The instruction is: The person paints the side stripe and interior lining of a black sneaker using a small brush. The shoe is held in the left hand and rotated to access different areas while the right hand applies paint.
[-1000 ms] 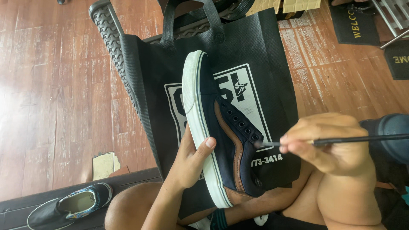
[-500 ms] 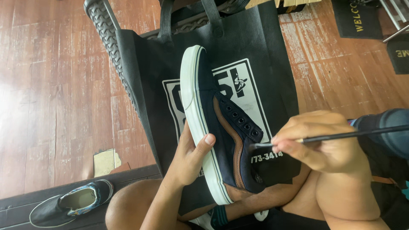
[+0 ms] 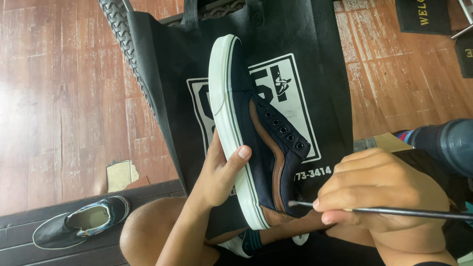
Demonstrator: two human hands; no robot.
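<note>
A navy sneaker (image 3: 249, 123) with a white sole, a brown side stripe and empty lace eyelets is held on its side, toe pointing away. My left hand (image 3: 217, 175) grips it under the sole, thumb on the white rim. My right hand (image 3: 377, 194) pinches a thin dark paintbrush (image 3: 404, 213), whose pale tip touches the shoe's heel area near the brown stripe. A dark blue cylindrical object (image 3: 446, 143) shows just past my right hand.
A black tote bag (image 3: 197, 69) with a white printed panel lies on the wooden floor (image 3: 59, 98) under the shoe. Another dark slip-on shoe (image 3: 81, 226) sits at the lower left on a dark board. A black tyre-like tread (image 3: 123, 29) runs along the bag's left edge. My knee (image 3: 148, 236) is below.
My right hand with the brush has slid down from the lace area to the heel collar. The shoe has shifted slightly in view.
</note>
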